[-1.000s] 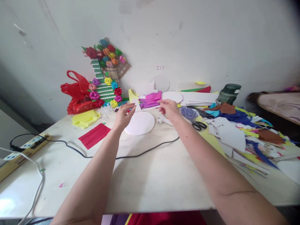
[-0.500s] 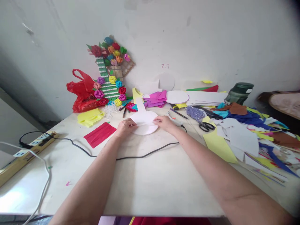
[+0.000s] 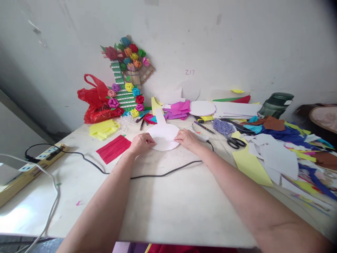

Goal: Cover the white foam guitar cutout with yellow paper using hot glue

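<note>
A white paddle-shaped card cutout (image 3: 164,136), a round disc with a straight handle pointing away from me, lies on the table. My left hand (image 3: 143,143) is closed, its fingertips pinching the disc's near left edge. On the right edge, my right hand (image 3: 186,138) is closed as well, thumb and fingers gripping the rim. Just beyond my right hand, a white corded tool (image 3: 202,136) is partly hidden; its black cable (image 3: 163,175) runs under my forearms. A dark red paper sheet (image 3: 113,149) lies left of my left hand.
Black scissors (image 3: 236,143), purple yarn (image 3: 222,127) and paper scraps (image 3: 279,158) spread over the right side. A green flask (image 3: 275,105) stands behind them. At back left are a flower-decorated craft piece (image 3: 125,96) and a red plastic bag (image 3: 96,102). A power strip (image 3: 44,158) lies far left.
Both hands have shifted slightly; their fingertips now sit nearer the disc's edges, and more of its surface shows. The whole view has drifted a little. The cutout stays between my hands.
</note>
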A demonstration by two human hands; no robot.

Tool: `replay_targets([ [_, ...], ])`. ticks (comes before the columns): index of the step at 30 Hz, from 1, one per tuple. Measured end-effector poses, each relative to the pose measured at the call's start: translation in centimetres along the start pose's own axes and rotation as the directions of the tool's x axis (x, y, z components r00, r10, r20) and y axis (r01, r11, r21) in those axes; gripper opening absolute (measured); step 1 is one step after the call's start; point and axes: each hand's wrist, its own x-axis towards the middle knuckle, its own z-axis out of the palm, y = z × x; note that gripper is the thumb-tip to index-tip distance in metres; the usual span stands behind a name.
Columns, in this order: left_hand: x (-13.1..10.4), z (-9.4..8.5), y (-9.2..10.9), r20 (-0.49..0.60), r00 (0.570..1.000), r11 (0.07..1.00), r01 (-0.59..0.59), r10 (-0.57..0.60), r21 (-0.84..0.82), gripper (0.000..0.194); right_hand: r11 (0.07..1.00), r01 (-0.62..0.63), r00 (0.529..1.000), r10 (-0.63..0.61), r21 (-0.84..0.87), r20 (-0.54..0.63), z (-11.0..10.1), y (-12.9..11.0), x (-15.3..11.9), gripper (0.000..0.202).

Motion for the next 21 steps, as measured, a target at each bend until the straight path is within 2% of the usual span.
replay_targets([
  [5, -0.2, -0.2, -0.3, 0.027, 0.999, 1.000, 0.024, -0.023, -0.011, 0.013, 0.999, 0.024, 1.000, -0.024, 0.026, -0.012, 0.6, 0.3, 0.0, 0.017],
  [9, -0.2, -0.1, -0.7, 0.025, 1.000, 0.995, 0.010, -0.007, -0.096, 0.014, 0.999, 0.015, 1.000, -0.015, 0.048, 0.000, 0.8, 0.3, -0.1, 0.019],
  [21, -0.2, 0.0, -1.6, 0.054, 0.999, 0.971, 0.017, -0.005, -0.240, 0.016, 0.997, -0.006, 0.999, 0.002, 0.079, 0.054, 0.0, 0.0, -0.1, 0.018],
])
